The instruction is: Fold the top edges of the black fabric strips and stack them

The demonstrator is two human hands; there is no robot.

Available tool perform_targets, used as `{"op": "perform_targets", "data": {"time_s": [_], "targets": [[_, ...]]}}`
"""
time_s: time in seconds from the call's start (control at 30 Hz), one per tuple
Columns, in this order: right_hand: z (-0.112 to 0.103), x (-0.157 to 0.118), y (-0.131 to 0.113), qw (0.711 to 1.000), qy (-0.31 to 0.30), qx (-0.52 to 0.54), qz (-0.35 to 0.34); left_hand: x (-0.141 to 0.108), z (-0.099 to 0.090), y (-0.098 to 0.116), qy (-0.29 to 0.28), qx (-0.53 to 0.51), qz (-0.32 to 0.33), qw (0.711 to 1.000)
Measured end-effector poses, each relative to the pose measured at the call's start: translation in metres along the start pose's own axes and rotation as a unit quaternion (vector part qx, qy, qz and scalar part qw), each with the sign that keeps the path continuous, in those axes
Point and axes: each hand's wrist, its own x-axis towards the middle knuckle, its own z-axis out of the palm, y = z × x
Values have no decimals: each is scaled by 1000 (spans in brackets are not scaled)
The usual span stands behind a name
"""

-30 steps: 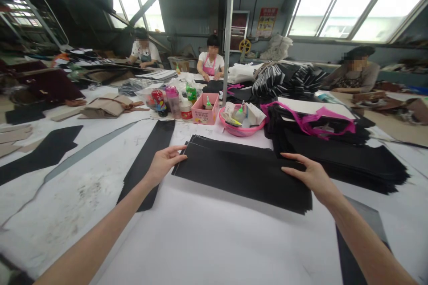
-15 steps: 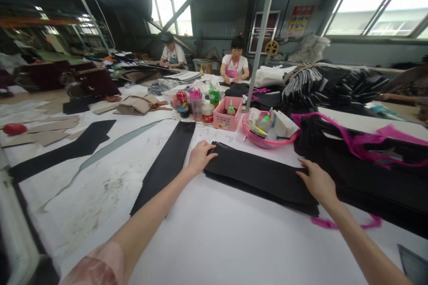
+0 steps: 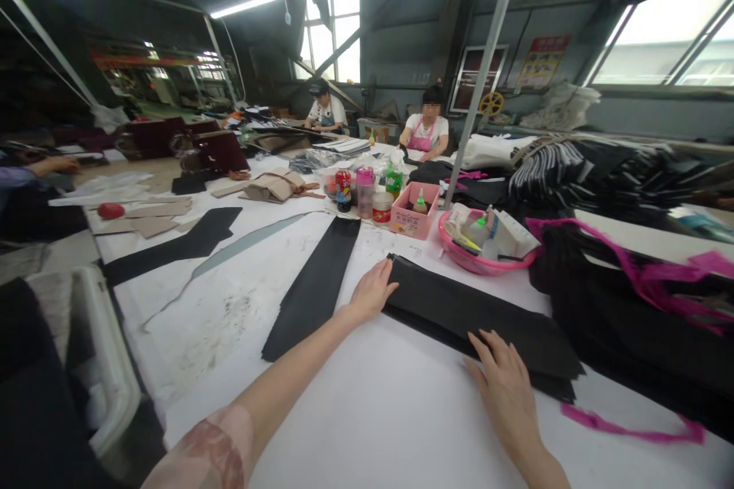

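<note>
Black stack [image 3: 475, 298]: lying flat on the white counter [image 3: 401, 412], centre to right, running far-left to near-right. Layers look thin; edges uneven at the near-right end.
Left hand [image 3: 370, 294]: at the stack's left end, touching it. Thumb and index a little apart; can't tell if any layer is pinched between them.
Right hand [image 3: 508, 386]: palm down over the near long edge, right of mid-length. Fingers spread, thumb well out from the index; fingertips on or just above the top layer, contact unclear. No clamp visible.
Handling, my read: light, even contact at both ends. Bear on edges, not the top face, or the upper layers slide. Ragged right end wants the most care.
Pink basin [image 3: 487, 266]: beyond the stack, near its far edge.
Pink strip [image 3: 631, 428]: loose, just beside the stack's right end; best not caught under a layer.
Black strips [image 3: 315, 286]: separate, left of the stack, apart from it.
</note>
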Motion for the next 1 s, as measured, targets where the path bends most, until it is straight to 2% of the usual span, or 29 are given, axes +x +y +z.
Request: {"op": "perform_targets", "data": {"time_s": [0.1, 0.2, 0.37, 0.47, 0.53, 0.63, 0.8, 1.0], "targets": [[-2, -10, -27, 999, 16, 31, -16, -7, -15, -4, -11, -8, 0, 1000], [-6, -24, -54, 995, 13, 79, -60, -30, -46, -19, -40, -5, 13, 999], [-8, -43, -83, 984, 6, 147, -98, -96, -115, -68, -110, 30, 18, 993], [-6, -39, -101, 978, 13, 176, -113, -138, -140, -92, -146, 55, 2, 988], [-4, -28, -121, 972, 7, 195, -130, -159, -144, -98, -164, 68, -1, 984], [-2, -9, -159, 962, -19, 225, -153, -176, -139, -95, -157, 89, 2, 984], [0, 13, -214, 949, -59, 271, -149, -180, -131, -84, -138, 108, 31, 984], [5, 32, -243, 956, -18, 268, -120, -178, -128, -79, -90, 128, 35, 987]]}}
